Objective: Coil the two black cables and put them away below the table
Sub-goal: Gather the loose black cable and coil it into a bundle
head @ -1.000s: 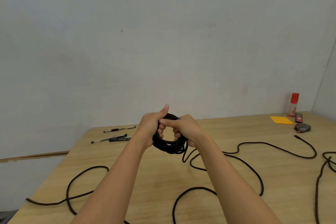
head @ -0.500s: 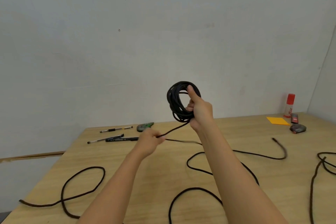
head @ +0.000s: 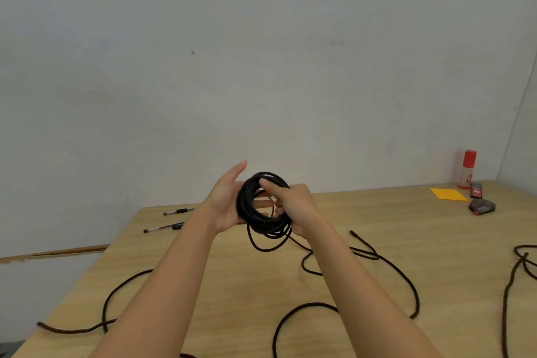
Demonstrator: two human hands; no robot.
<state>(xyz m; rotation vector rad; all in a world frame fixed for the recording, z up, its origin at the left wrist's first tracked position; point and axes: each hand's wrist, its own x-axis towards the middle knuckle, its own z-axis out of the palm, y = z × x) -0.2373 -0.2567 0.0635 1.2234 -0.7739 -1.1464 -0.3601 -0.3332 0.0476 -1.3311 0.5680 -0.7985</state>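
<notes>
I hold a black cable coil (head: 255, 221) of several loops above the wooden table (head: 348, 218). My right hand (head: 293, 206) grips the coil's right side, thumb on top. My left hand (head: 225, 203) cups its left side, fingers through the ring and thumb raised. A loose tail (head: 386, 267) of this cable hangs from the coil and snakes over the table to the right. A thicker dark cable (head: 110, 302) lies uncoiled at the left front, and more of it (head: 511, 285) at the right edge.
Two pens (head: 162, 228) lie at the table's back left. At the back right stand a red-capped glue stick (head: 467, 168), an orange sticky note (head: 447, 194) and a small dark device (head: 481, 206). A grey wall rises behind the table.
My right hand has lowered the coil from head height. My left hand, which was pulling the tail out to the left, has come back to the coil with a new loop.
</notes>
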